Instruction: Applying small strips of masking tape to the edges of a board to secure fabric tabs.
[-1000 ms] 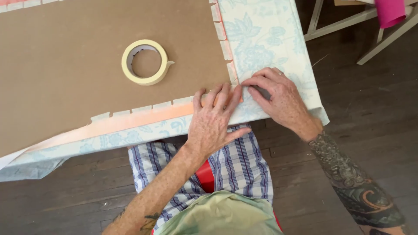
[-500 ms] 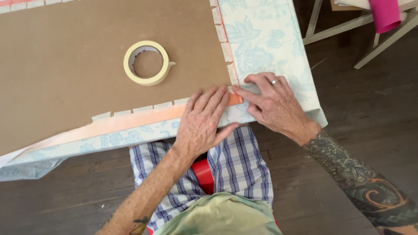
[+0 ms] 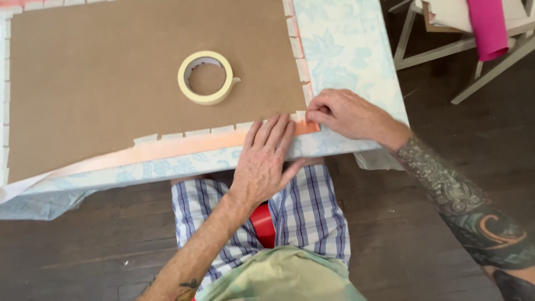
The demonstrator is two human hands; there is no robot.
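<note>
The left hand [image 3: 264, 161] lies flat and spread, palm down, fingers pointing toward twelve o'clock, pressing on the near edge of the brown board [image 3: 111, 83] where the orange strip [image 3: 167, 149] runs along it. That strip's long axis runs from about eight o'clock to three o'clock along the board's near edge, and its right end sits at the board's corner, just at one o'clock from the left hand. The right hand [image 3: 345, 114] comes in from four o'clock, fingers curled narrow with the tips pinching down on that corner; it is the nearer hand to the strip's end. Under the board lies pale blue floral fabric [image 3: 345, 50], overhanging the edge. A roll of masking tape [image 3: 206, 77] rests on the board at eleven o'clock from the left hand, well apart, with nothing between.
</note>
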